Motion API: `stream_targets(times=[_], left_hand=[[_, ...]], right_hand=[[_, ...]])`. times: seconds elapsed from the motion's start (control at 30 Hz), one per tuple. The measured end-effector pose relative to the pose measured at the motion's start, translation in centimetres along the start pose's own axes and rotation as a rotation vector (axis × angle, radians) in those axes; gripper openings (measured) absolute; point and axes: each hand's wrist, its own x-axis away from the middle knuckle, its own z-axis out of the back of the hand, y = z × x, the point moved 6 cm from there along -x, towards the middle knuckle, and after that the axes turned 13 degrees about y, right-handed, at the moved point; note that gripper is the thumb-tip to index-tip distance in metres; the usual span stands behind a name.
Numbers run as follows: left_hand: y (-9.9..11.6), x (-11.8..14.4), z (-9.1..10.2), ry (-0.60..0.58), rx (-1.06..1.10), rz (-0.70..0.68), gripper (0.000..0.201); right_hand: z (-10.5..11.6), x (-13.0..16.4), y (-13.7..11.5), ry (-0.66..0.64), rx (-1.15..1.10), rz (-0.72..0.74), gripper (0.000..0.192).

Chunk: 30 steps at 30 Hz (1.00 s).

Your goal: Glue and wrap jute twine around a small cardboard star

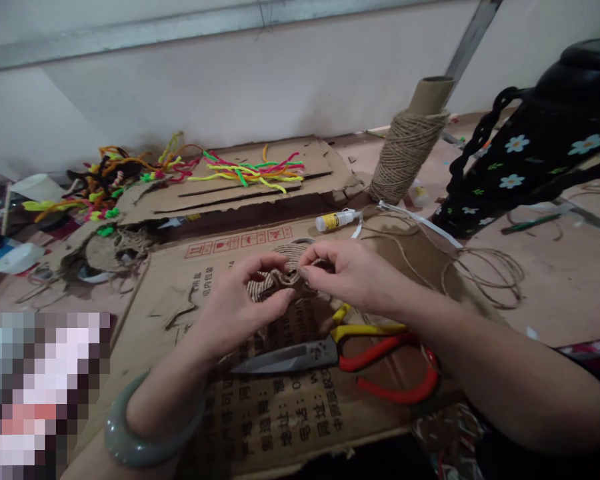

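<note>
Head view: the twine-wound piece (261, 287) is located between the two hands, above the flat cardboard (161, 275) and just beyond the scissors (300, 358). The left hand (240, 297) supports the piece with thumb and forefinger parted around it; the right hand (347, 270) has a narrow pinch grip on its near edge. Status, as judged: several rows of winding are complete, while the edge under the fingers appears unfinished. Loose twine (485, 273) lies on the worktop (545, 317) to the right, near the twine spool (410, 153); whether it joins the piece cannot be traced. Trimming probably remains, as the scissors lie unheld. Markings: the cardboard carries black Chinese print, including 产地, 地址, 电话 and 网址, partly covered by the scissors and left arm, plus a row of red boxed handling symbols (239, 242). The glue bottle (336, 220) has a yellow label; its lettering is too small to read. The scissors' pivot mark is illegible.
</note>
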Motion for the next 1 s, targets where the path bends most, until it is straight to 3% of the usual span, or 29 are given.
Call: stream_targets(times=[0.1, 0.4, 1.0], left_hand=[[-0.05, 0.03, -0.08, -0.028, -0.103, 0.018, 0.016], [0.41, 0.01, -0.12, -0.075, -0.163, 0.010, 0.012], [0.85, 0.00, -0.30, -0.047, -0.075, 0.017, 0.005]], right_hand=[[-0.16, 0.02, -0.18, -0.007, 0.028, 0.033, 0.013], [-0.34, 0.10, -0.48, -0.037, 0.067, 0.031, 0.014], [-0.37, 0.18, -0.70, -0.050, 0.076, 0.030, 0.013]])
